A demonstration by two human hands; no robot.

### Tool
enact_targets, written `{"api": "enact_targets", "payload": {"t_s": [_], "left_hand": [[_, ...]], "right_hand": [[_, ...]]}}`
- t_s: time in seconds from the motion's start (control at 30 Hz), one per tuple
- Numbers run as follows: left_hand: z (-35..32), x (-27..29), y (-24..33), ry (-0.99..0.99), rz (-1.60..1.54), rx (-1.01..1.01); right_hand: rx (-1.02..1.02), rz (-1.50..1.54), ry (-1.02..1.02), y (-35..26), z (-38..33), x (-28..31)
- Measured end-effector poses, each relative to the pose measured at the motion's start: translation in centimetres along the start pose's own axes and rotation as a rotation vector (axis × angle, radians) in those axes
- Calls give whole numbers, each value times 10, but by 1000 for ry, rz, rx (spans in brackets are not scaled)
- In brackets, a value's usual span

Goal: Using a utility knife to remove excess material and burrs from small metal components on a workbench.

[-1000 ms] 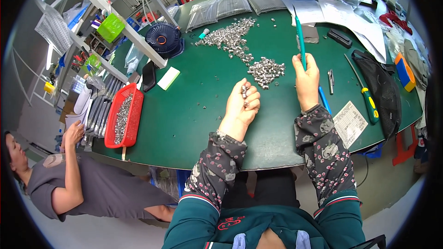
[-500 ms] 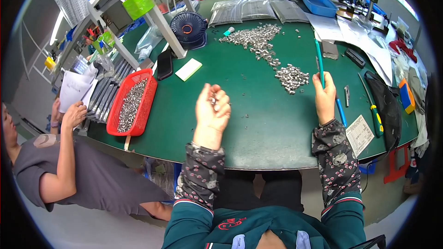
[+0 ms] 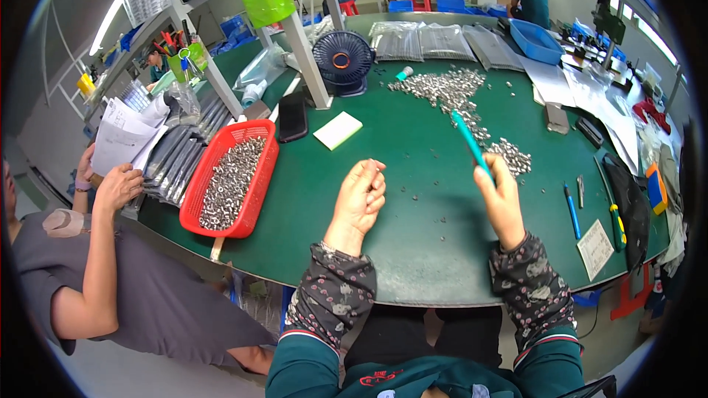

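My left hand [image 3: 358, 203] is curled closed, palm up, over the green table [image 3: 413, 269]. Small metal pieces showed in its palm half a second ago; the bent fingers now hide them. A slim teal stick-like tool [image 3: 472, 143] is gripped in my right hand [image 3: 504, 206], its tip slanting away and to the left. That tip is near a large heap of small shiny metal pieces [image 3: 441, 90]. Just beyond my right fingers lies a smaller heap of the same pieces [image 3: 514, 158]. A few loose pieces [image 3: 414, 197] are scattered between my hands.
A red basket [image 3: 259, 197] full of small metal parts stands at left, near a phone [image 3: 293, 116], notepad [image 3: 338, 130] and fan [image 3: 343, 61]. On the right lie a blue pen [image 3: 572, 211] and a screwdriver [image 3: 618, 225]. A co-worker [image 3: 110, 273] at left holds papers [image 3: 127, 136].
My right hand has swung the teal tool left toward the heaps, tilting it from upright. My left fingers have closed further over the palm. The whole view has shifted.
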State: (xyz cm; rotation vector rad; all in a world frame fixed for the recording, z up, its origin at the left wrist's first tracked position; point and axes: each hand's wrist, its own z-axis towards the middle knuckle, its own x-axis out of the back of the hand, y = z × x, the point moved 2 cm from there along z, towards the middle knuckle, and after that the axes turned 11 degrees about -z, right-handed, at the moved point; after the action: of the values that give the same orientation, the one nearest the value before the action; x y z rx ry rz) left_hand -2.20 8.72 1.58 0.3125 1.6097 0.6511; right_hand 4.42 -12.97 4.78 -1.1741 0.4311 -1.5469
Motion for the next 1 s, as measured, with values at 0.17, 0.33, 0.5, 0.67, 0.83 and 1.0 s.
{"api": "enact_targets", "payload": {"t_s": [0.17, 0.33, 0.5, 0.67, 0.83, 1.0], "left_hand": [[1, 1, 1, 16, -58, 27], [4, 5, 2, 37, -21, 7], [7, 8, 3, 16, -9, 13], [7, 10, 2, -18, 9, 29], [5, 7, 1, -41, 62, 19], [5, 7, -1, -56, 120, 16]], "right_hand": [[70, -206, -188, 10, -6, -4], [135, -146, -258, 6, -9, -11], [74, -85, -336, 10, -8, -10], [86, -72, -355, 12, -9, -11], [29, -71, -437, 7, -11, -11], [40, -57, -426, 13, -10, -10]]}}
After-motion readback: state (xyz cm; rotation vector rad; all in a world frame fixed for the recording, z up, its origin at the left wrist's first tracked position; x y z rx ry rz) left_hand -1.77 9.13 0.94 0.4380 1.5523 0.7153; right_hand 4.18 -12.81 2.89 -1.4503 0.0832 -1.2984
